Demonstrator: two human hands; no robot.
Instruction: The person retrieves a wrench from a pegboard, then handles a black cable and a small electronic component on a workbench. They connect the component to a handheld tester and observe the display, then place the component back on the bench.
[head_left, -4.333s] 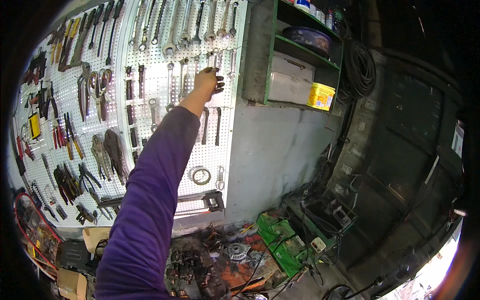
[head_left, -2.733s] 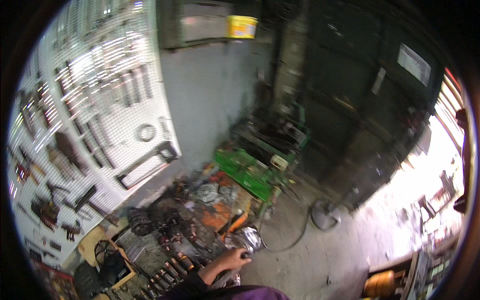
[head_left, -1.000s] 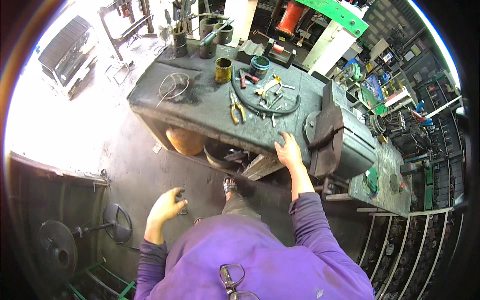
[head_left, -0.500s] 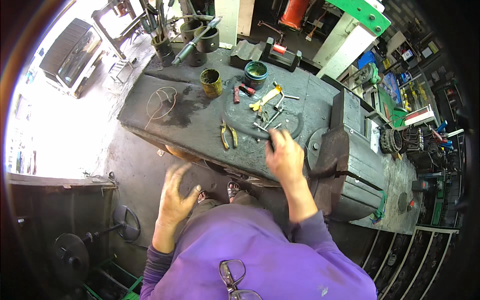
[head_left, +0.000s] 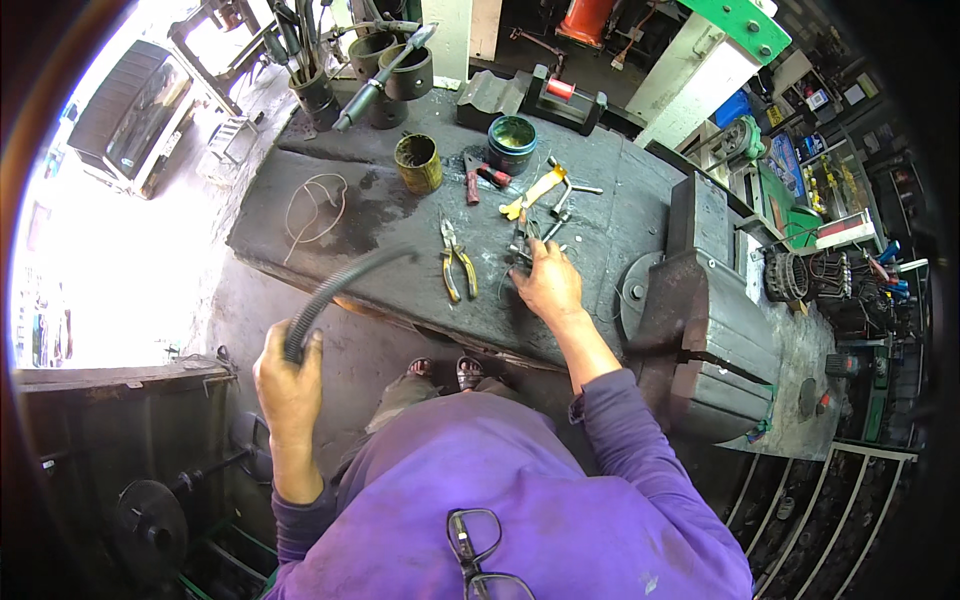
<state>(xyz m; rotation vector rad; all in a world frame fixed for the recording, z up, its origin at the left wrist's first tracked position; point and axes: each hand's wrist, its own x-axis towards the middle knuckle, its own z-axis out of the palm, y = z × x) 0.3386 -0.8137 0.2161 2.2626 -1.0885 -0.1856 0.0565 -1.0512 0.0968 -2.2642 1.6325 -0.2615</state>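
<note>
Two bare hands are in view. The left hand (head_left: 288,390) is closed around one ridged dark hose (head_left: 345,280), whose far end reaches over the front edge of the worktop (head_left: 625,190). The right hand (head_left: 552,285) is down at a cluster of small metal tools (head_left: 556,222), fingers bent; whether it grips one cannot be told. Counted nearby: one pair of yellow-handled pliers (head_left: 455,265), one red-handled tool (head_left: 480,180), one yellow tool (head_left: 532,193), one loop of wire (head_left: 318,212). Containers: one blue tub (head_left: 513,152), greenish matter inside; one yellowish can (head_left: 420,172), contents unclear; one dark cup (head_left: 318,104) holding upright rods.
</note>
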